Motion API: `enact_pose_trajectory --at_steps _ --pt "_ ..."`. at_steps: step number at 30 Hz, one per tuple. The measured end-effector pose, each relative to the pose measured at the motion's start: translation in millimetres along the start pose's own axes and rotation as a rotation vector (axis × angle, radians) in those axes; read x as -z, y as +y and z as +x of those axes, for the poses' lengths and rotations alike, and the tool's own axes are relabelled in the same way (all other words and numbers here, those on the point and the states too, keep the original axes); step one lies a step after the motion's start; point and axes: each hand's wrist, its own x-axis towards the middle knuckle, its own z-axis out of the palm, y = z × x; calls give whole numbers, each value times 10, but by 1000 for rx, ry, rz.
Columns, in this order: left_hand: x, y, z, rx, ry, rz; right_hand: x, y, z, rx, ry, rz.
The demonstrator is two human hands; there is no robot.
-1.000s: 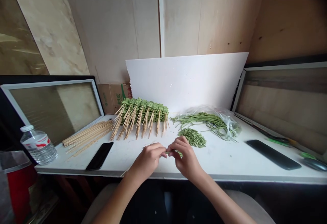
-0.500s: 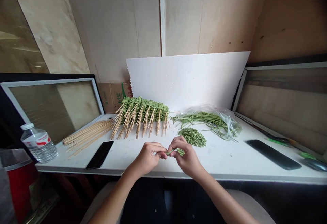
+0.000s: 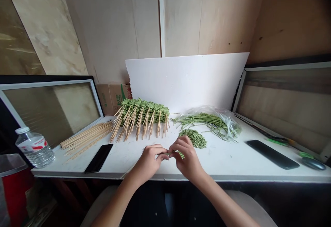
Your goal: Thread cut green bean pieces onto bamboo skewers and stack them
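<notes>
Close together over the front of the table, my left hand [image 3: 151,159] and my right hand [image 3: 187,158] meet at the fingertips. Both are closed in a pinch on short green bean pieces [image 3: 181,155], which show beneath the right fingers; a sliver of green also shows between the two hands. A thin pale stick [image 3: 125,174] pokes out beside my left wrist; whether its other end is in that hand is hidden. Just beyond my right hand lies a pile of cut bean pieces [image 3: 195,138]. Skewered beans [image 3: 146,109] are stacked behind, their bamboo ends towards me.
Loose bamboo skewers [image 3: 88,137] and a black phone [image 3: 99,158] lie left, near a water bottle [image 3: 34,147]. Long beans [image 3: 207,119] spill from a plastic bag [image 3: 231,127]. At right are a dark slab-like object [image 3: 272,154] and a computer mouse [image 3: 313,163]. A white board [image 3: 186,82] stands behind.
The fingertips of my hands have drawn closer, covering most of the green between them. The pale stick by my left wrist shows more clearly. The whole view has shifted slightly.
</notes>
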Motion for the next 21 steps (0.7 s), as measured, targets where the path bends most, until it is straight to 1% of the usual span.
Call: enact_pose_trajectory --at_steps 4,7,11,17,19,21 --pt "17 -10 7 18 -35 -81 -51 -17 -31 -140 -11 161" --pt "30 -49 13 46 -57 -233 -54 -5 -31 -239 -16 277" --pt "14 -101 24 94 -89 -395 -48 63 -19 -314 -23 404" --pt "-33 -194 46 138 -142 -421 -90 218 -44 -355 -42 360" --pt "17 -242 49 141 -160 -463 -23 323 -32 -390 -13 357" --pt "105 -305 54 155 -145 -520 111 471 3 -452 72 351"
